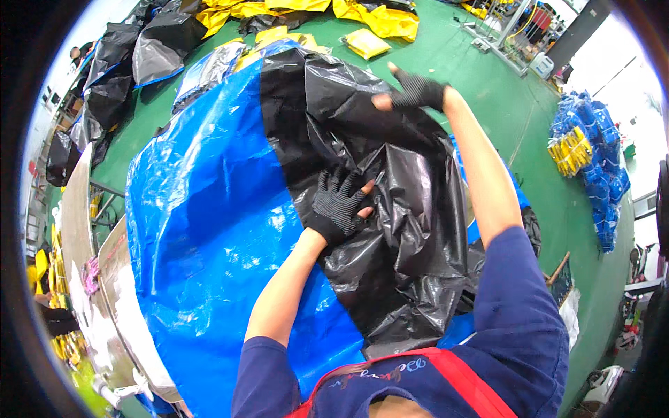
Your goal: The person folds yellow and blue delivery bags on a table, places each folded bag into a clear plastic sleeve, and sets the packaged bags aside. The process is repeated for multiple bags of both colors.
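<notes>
A large plastic sheet lies spread before me, its blue part (216, 209) on the left and its crumpled black part (411, 216) on the right. My left hand (338, 205), in a dark fingerless glove, presses on the black part near the seam, fingers spread. Out at the far right edge of the black part is my right hand (414, 92), gloved the same way, with fingers stretched and apart. It appears raised over the sheet; whether it touches is unclear. Nothing shows in either hand.
Yellow sheets (380, 24) and black sheets (167, 49) lie in heaps beyond, on a green floor (481, 83). At right stands a stack of blue bundles (592, 160) with yellow bundles (570, 150) against it. A metal rack (505, 35) is at the far right.
</notes>
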{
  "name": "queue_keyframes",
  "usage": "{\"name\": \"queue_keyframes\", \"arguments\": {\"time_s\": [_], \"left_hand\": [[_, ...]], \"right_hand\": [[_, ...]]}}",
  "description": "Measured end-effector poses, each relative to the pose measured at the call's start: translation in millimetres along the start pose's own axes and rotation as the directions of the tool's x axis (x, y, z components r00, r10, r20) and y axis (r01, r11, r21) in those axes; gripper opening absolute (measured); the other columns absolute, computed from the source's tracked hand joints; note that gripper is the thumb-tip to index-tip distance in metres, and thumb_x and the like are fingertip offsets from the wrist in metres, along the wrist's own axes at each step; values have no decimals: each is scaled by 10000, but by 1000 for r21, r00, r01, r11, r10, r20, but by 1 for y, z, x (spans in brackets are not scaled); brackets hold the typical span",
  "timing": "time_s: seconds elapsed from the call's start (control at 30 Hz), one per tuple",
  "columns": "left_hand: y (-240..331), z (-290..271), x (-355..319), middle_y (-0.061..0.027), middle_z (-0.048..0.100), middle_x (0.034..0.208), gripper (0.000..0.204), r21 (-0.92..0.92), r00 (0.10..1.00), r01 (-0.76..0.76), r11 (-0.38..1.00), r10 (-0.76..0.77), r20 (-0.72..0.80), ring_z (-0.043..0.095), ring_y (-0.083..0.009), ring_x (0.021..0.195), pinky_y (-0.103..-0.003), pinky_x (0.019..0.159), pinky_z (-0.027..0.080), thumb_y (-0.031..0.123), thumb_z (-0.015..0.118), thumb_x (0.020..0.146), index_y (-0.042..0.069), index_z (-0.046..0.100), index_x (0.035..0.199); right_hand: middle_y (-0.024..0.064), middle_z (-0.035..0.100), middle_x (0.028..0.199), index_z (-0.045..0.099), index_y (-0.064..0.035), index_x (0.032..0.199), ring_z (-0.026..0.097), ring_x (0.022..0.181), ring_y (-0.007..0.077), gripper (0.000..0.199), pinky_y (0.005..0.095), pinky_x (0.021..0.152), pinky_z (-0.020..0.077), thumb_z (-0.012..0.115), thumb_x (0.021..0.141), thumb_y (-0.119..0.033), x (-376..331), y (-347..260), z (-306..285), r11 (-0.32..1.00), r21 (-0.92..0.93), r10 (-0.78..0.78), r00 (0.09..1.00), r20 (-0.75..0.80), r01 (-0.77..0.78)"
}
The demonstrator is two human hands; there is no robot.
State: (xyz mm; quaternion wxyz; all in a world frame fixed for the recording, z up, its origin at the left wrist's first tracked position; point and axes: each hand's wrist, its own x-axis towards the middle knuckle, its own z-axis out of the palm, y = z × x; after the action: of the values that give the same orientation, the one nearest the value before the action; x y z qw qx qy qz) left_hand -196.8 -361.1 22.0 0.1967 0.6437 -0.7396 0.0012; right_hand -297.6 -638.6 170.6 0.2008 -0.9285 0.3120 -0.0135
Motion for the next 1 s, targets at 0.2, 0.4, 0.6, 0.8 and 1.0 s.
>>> {"name": "queue_keyframes", "arguments": {"time_s": [0.2, 0.4, 0.6, 0.8, 1.0], "left_hand": [[20, -12, 25, -190, 334, 1458, 689, -64, 988, 28, 998, -18, 151, 352, -414, 1299, -642, 1071, 152, 616, 491, 828, 169, 463, 1352], [-9, 19, 13, -224, 385, 1415, 782, -37, 998, 18, 999, -19, -51, 357, -422, 1287, -598, 1044, 214, 646, 544, 764, 175, 440, 1380], [-92, 10, -70, -227, 413, 1394, 712, -90, 998, -30, 995, 34, 52, 425, -389, 1250, -482, 1049, 309, 502, 614, 808, 124, 421, 1380], [2, -29, -124, -212, 251, 1496, 833, 83, 988, 89, 993, -99, 121, 163, -447, 1390, -598, 1102, 127, 579, 607, 764, 180, 339, 1444], [35, -15, -82, -170, 344, 1457, 702, 17, 999, -38, 999, 37, 37, 228, -447, 1359, -619, 1102, 104, 546, 663, 712, 250, 512, 1330]], "right_hand": [[259, 644, 1007, 590, -83, 1171, 614, 963, 408, 553, 430, 853, 499, 566, 816, -506, 63, -86, 29, 966, -160, -224, 964, -145, 201], [153, 650, 828, 638, -111, 957, 631, 792, 318, 250, 410, 729, 481, 672, 790, -295, -204, -115, 55, 864, -108, -501, 861, -86, 492], [190, 641, 848, 594, -71, 1102, 624, 848, 393, 402, 457, 712, 490, 673, 795, -319, -310, 41, 130, 993, 11, 120, 993, -4, -120], [209, 534, 1288, 322, 14, 1410, 514, 1206, 327, 1165, 398, 1031, 370, 877, 508, -472, -207, -72, 1, 949, -2, -280, 837, -471, 316], [264, 533, 1273, 486, 49, 1280, 508, 1195, 385, 1082, 409, 1019, 383, 587, 621, -803, 34, -152, -37, 952, -306, -91, 976, -199, 27]]}}
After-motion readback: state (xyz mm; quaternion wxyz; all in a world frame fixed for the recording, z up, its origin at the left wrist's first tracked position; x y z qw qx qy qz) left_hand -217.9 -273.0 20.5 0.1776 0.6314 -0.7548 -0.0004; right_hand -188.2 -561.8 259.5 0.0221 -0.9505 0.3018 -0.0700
